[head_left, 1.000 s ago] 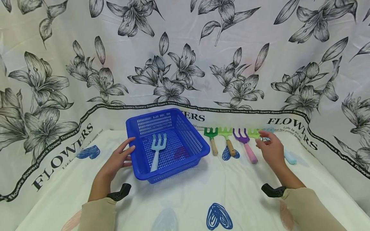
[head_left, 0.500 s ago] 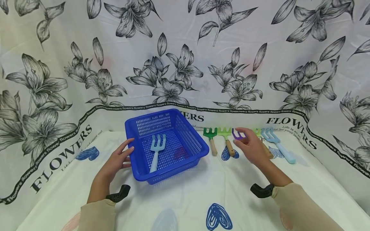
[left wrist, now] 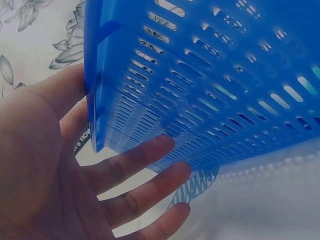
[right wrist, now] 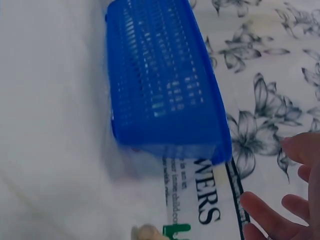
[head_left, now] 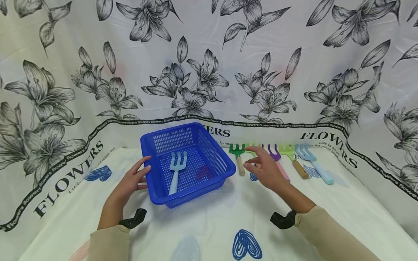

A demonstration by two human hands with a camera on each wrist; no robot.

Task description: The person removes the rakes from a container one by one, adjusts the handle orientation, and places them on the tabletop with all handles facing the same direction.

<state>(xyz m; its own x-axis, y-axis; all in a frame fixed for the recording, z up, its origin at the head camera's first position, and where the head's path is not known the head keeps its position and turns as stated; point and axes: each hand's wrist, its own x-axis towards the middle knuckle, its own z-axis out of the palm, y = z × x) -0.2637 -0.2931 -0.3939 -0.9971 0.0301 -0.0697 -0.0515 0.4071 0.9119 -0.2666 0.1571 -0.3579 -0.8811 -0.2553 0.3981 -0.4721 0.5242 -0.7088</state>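
A blue plastic basket [head_left: 192, 188] with slotted walls holds a pale blue hand fork [head_left: 177, 167]. My left hand [head_left: 128, 181] is at its left side, two fingertips at the rim and the other fingers spread loosely beside the outer wall. My right hand [head_left: 266, 168] hovers over the row of garden forks, fingers relaxed, holding nothing. Beneath it lies a light green hand fork [head_left: 255, 147], its handle mostly hidden. Left of that hand is a dark green hand fork [head_left: 237, 149] with a wooden handle; to its right a purple hand fork [head_left: 275, 156] with pink handle shows partly.
Farther right lie a light green hand fork [head_left: 298, 167] with a wooden handle and a light blue hand fork [head_left: 315, 161]. A white printed cloth [head_left: 209, 232] covers the table, and a flower-printed curtain [head_left: 215, 32] rises behind it.
My right hand has swept left along the row, from near the light blue fork past the purple one to the light green one. My left hand and the basket have stayed put.
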